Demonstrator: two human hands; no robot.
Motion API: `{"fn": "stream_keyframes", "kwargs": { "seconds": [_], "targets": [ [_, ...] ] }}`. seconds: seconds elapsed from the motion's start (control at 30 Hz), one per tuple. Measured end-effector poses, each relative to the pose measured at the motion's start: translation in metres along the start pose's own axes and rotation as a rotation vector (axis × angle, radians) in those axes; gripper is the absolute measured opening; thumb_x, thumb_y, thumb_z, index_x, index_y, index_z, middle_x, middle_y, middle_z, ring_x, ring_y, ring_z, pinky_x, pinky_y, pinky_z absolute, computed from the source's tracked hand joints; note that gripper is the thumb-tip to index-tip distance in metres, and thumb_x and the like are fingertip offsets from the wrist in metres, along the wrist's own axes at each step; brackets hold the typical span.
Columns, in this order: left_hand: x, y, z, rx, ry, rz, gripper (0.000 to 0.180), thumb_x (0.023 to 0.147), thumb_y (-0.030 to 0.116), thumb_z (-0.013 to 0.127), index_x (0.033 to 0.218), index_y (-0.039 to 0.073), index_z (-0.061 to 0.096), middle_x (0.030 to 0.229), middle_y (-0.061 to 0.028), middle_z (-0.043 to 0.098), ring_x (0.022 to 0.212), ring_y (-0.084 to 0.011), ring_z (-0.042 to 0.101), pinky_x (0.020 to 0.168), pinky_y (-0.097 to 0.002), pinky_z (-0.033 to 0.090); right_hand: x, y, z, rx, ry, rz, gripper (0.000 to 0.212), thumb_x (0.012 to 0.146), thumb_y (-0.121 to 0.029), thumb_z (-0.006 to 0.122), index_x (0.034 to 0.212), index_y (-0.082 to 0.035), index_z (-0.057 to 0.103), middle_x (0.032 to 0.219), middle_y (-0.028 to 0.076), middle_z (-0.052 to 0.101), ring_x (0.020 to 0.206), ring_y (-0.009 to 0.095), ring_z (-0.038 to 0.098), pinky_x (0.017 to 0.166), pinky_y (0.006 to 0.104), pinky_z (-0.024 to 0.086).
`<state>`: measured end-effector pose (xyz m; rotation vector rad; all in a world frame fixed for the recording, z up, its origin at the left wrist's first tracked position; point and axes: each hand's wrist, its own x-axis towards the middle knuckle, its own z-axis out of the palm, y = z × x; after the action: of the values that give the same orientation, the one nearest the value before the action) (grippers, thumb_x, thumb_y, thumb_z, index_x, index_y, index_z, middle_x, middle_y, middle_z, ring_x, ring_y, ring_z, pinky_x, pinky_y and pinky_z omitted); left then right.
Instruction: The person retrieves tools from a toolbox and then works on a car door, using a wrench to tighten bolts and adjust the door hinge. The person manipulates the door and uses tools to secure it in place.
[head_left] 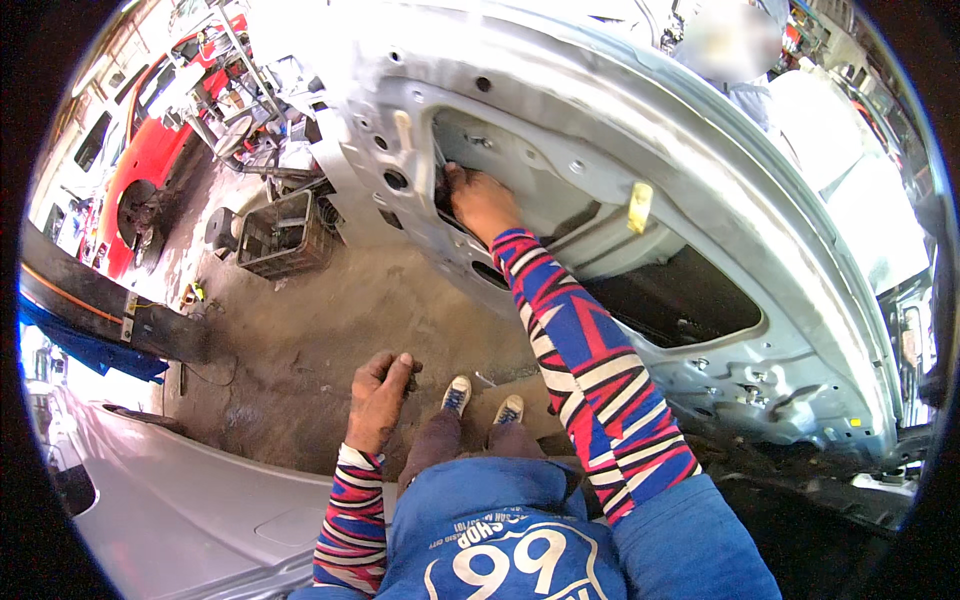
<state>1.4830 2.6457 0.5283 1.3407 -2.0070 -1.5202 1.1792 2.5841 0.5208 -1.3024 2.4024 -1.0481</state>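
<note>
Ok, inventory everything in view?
Car door: 1, silver-grey, centre to right
Strip: 1, yellow, on door
Car: 1, red, upper left
Crate: 1, grey, on floor
Body panel: 1, silver, lower left
Beam: 1, dark, left
Sheet: 1, blue, left
Other person: 1, greyish clothing, upper right
Clutter: uncounted, mixed, upper left
Shoes: 2, blue-white, centre
Shirt: 1, blue, bottom
Sleeves: 2, multicoloured, forearms
Left hand: 1, bare, over floor
Right hand: 1, bare, at door

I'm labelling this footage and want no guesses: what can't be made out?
Head view, all three:
- Right hand: fingertips, lost in shadow inside the grey panel.
- Left hand: whether it holds anything, hidden by its curled fingers.
- Grey bodywork: near end, cut off by the lower edge.
</note>
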Motion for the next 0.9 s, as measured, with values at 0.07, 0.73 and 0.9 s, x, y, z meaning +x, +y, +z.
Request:
{"fn": "stream_keyframes", "kwargs": {
  "seconds": [0.07, 0.73, 0.9],
  "targets": [
    [-0.004, 0.003, 0.0, -0.048, -0.032, -0.05, 0.04, 0.101, 0.035, 0.059, 0.093, -0.003, 0.07, 0.074, -0.0035, 0.061, 0.069, -0.0107, 0.053, 0.064, -0.0277, 0.043, -0.008, -0.009, -0.003, 0.081, -0.017, 0.021, 0.069, 0.104, -0.054, 0.03, 0.114, 0.001, 0.07, 0.117, 0.029, 0.066, 0.113, 0.048, 0.062, 0.102, 0.0538, 0.045],
    [-0.05, -0.016, -0.001, -0.041, 0.039, -0.285, 0.031, 0.102, 0.031, 0.059, 0.102, 0.0, 0.065, 0.087, -0.0038, 0.067, 0.075, -0.0102, 0.061, 0.061, -0.0245, 0.047, -0.038, -0.024, -0.033, 0.787, -0.064, -0.036, 0.107, 0.094, -0.081, 0.017, 0.143, 0.01, 0.045, 0.15, 0.035, 0.039, 0.147, 0.045, 0.028, 0.121, 0.0417, 0.021],
    [-0.048, -0.028, -0.003, 0.056, -0.059, -0.151, 0.03, 0.102, 0.026, 0.06, 0.104, -0.003, 0.066, 0.087, -0.0049, 0.067, 0.078, -0.012, 0.062, 0.071, -0.0276, 0.052, -0.046, -0.024, -0.042, 0.767, -0.08, 0.022, 0.105, 0.095, -0.079, 0.018, 0.138, 0.011, 0.051, 0.144, 0.037, 0.045, 0.143, 0.047, 0.035, 0.119, 0.0443, 0.025]
  ]
}}
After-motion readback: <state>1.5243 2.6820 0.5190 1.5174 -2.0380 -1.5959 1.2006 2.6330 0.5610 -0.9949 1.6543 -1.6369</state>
